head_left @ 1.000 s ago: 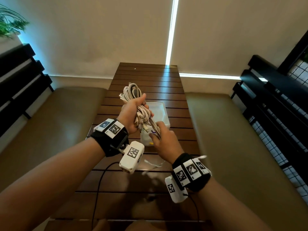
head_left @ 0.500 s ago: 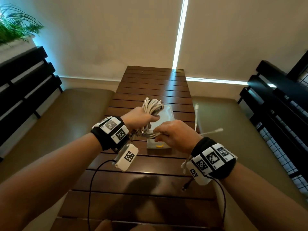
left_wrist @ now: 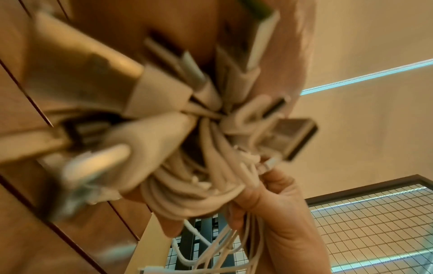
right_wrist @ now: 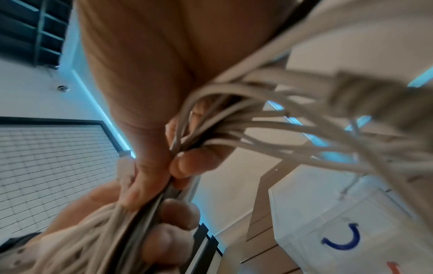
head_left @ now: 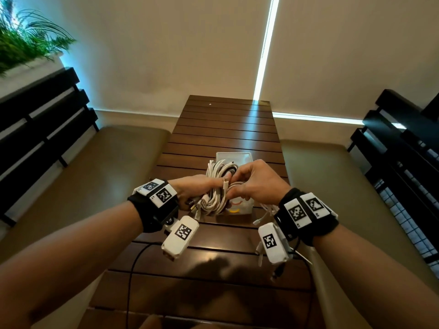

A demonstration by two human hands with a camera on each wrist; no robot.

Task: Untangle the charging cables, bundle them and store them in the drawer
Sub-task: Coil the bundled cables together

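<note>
Right now left hand (head_left: 194, 188) and right hand (head_left: 255, 184) both clutch the white cables (head_left: 217, 193); a loosened grip could let the plugs spring free and retangle.

A slatted tabletop (head_left: 225, 129) runs up the middle of the head view, with a bench seat (head_left: 90, 167) along its left and another bench seat (head_left: 332, 186) along its right. A plastic box (head_left: 234, 156) stands on the tabletop at centre frame. Before the box and above the tabletop, the cable bundle (head_left: 217, 193) sits between the left hand (head_left: 194, 188) on its left and the right hand (head_left: 256, 184) on its right. A plant (head_left: 26, 43) fills the upper left corner.
</note>
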